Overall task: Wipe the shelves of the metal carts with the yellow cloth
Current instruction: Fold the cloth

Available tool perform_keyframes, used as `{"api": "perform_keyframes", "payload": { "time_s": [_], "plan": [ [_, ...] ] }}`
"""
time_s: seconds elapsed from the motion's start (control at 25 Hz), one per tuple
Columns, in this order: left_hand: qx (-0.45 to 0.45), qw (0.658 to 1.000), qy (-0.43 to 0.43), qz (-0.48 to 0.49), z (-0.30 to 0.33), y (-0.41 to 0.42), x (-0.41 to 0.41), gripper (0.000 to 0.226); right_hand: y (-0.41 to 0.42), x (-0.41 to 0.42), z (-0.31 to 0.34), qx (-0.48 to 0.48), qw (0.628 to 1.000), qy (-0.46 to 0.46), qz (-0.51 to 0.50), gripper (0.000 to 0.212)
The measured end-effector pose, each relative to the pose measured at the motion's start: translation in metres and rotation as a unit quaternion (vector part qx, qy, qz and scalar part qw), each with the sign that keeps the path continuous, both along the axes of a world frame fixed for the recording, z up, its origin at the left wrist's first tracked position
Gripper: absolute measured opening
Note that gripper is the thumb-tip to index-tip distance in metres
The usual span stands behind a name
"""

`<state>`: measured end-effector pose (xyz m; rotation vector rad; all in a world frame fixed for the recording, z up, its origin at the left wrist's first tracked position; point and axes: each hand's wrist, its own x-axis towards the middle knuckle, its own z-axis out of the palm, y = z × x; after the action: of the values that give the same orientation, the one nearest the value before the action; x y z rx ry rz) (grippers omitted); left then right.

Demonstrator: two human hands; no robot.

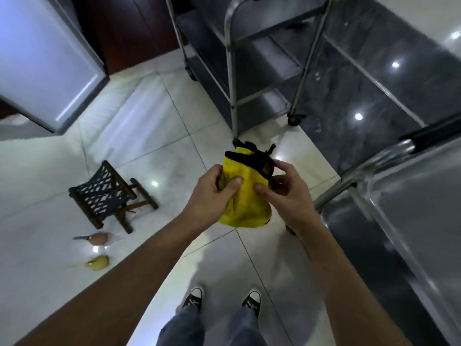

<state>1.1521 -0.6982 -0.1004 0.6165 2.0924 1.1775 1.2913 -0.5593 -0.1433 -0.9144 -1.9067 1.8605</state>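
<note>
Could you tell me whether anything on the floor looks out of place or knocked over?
Yes. The small wooden stool lies tipped over on the tiled floor, left of the hands, legs pointing sideways. Nearer the camera, two small objects lie loose on the tiles; I cannot tell what they are.

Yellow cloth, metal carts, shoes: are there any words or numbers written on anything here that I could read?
None can be read.
Yellow cloth with black trim, held by the left hand and right hand: no writing shows.
Shiny metal carts: no label or number visible.
Black canvas shoes with white toes: pale marks on the sides, too blurred to read.
Small dark wooden folding stool: no text.
</note>
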Motion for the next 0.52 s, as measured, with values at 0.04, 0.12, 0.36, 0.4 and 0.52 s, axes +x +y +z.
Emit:
{"api": "perform_keyframes", "payload": {
  "time_s": [0.04, 0.12, 0.36, 0.4, 0.52],
  "plan": [
    [0.007, 1.000, 0.015, 0.019, 0.023, -0.001, -0.009, 0.020, 0.005, -0.013, 0.023, 0.035, 0.999, 0.005, 0.010, 0.048],
    [0.027, 0.998, 0.026, 0.044, 0.058, -0.002, -0.029, 0.018, 0.012, -0.043, 0.060, 0.065, 0.997, 0.031, 0.031, 0.041],
    [0.069, 0.995, 0.007, 0.070, 0.130, -0.007, -0.111, 0.020, 0.018, -0.146, 0.125, 0.009, 0.995, 0.074, 0.066, 0.070],
    [0.074, 0.995, 0.004, 0.066, 0.137, -0.008, -0.127, 0.020, 0.022, -0.164, 0.131, -0.012, 0.994, 0.072, 0.076, 0.076],
    [0.098, 0.993, -0.001, 0.059, 0.157, -0.007, -0.187, 0.022, 0.032, -0.226, 0.154, -0.027, 0.993, 0.080, 0.076, 0.059]
  ]
}}
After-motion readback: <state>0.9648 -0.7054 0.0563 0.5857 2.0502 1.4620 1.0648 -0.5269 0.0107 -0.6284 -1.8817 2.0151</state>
